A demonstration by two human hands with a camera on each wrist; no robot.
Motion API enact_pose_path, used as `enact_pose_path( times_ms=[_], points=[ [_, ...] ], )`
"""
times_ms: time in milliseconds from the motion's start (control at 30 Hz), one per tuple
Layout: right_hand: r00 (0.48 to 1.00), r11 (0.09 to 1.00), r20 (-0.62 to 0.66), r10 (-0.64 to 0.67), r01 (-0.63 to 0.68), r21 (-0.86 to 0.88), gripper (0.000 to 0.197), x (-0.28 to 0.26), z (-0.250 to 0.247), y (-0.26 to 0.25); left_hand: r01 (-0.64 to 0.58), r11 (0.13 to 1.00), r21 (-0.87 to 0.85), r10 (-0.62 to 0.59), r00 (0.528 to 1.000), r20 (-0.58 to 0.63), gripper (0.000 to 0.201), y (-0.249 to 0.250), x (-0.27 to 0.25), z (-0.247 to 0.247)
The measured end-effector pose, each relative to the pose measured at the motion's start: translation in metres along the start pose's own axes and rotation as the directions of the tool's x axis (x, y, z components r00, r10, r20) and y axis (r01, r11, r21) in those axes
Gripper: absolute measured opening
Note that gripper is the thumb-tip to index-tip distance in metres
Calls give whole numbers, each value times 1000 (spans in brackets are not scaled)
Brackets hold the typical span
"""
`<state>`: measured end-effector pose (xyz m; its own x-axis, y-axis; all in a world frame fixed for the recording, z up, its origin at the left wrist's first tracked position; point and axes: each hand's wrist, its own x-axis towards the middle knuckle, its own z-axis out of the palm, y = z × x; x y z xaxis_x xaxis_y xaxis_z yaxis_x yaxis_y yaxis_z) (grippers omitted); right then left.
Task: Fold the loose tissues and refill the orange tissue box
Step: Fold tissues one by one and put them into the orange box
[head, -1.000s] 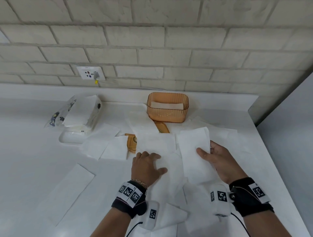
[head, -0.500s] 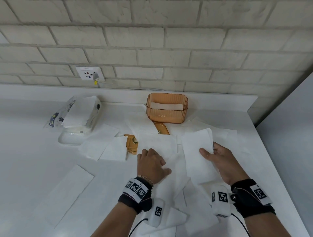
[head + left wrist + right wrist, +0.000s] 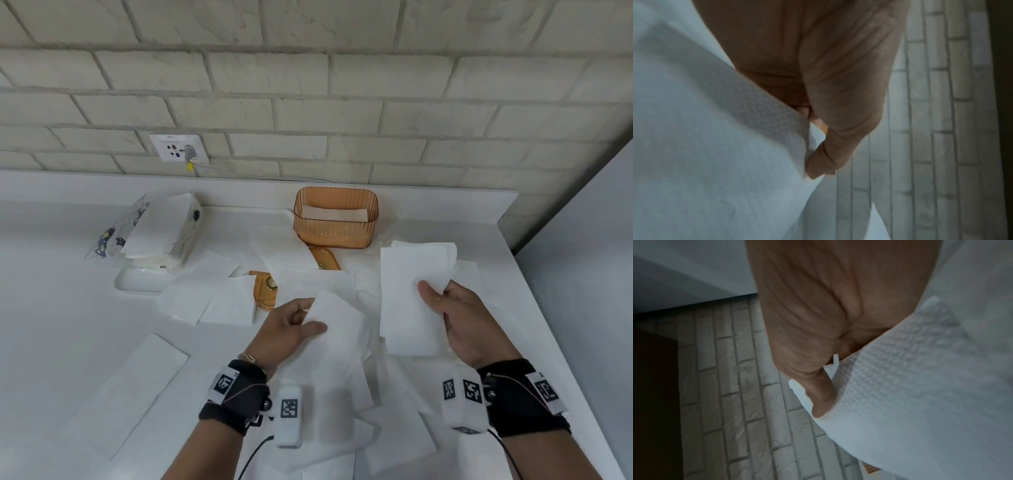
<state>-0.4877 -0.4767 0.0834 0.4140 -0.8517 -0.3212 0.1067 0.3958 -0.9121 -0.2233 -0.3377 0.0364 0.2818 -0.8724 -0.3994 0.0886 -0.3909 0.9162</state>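
Note:
The orange tissue box (image 3: 335,219) stands open at the back of the white counter with folded tissue lying inside. My right hand (image 3: 455,315) pinches a folded white tissue (image 3: 411,294) and holds it lifted in front of the box; the right wrist view shows the thumb (image 3: 822,395) pressed on that tissue (image 3: 920,386). My left hand (image 3: 291,325) pinches the edge of another white tissue (image 3: 339,329) lying on the pile; in the left wrist view its thumb (image 3: 824,155) clamps the sheet (image 3: 715,146).
Loose white tissues (image 3: 137,387) lie scattered over the counter (image 3: 51,325). The orange lid (image 3: 323,258) and another orange piece (image 3: 263,289) lie half under sheets. A tissue pack (image 3: 157,229) sits on a white tray (image 3: 137,281) at left. A brick wall (image 3: 308,102) stands behind.
My right hand has lifted its tissue off the pile and raised it toward the box. My left hand has gone from resting on the pile to pinching up a sheet's edge.

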Motion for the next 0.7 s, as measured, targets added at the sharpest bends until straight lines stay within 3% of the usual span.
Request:
enact_pose_path(
  times_ms=[67, 167, 267, 433, 567, 700],
  points=[
    [999, 997, 37, 3, -6, 82, 37, -2, 7, -4, 38, 997, -72, -37, 999, 19, 20, 3, -2, -8],
    [996, 986, 91, 5, -20, 168, 38, -3, 19, -3, 9, 999, -53, -12, 998, -54, 26, 5, -2, -15],
    [991, 980, 132, 27, -53, 192, 39, 0, 31, 4, -96, 995, -6, 93, 981, -172, 18, 9, -1, -18],
    [989, 991, 138, 60, -75, 108, 43, 8, 41, 18, -270, 959, 87, 283, 912, -297, 7, 25, -3, -23],
    [984, 978, 166, 60, -91, 189, 45, 7, 47, 15, -258, 964, 69, 266, 904, -334, 11, 39, -6, -25],
    [974, 971, 226, 3, -56, 231, 45, 4, 59, 8, -262, 965, 7, 252, 921, -297, 9, 39, -7, -10]
  ],
)
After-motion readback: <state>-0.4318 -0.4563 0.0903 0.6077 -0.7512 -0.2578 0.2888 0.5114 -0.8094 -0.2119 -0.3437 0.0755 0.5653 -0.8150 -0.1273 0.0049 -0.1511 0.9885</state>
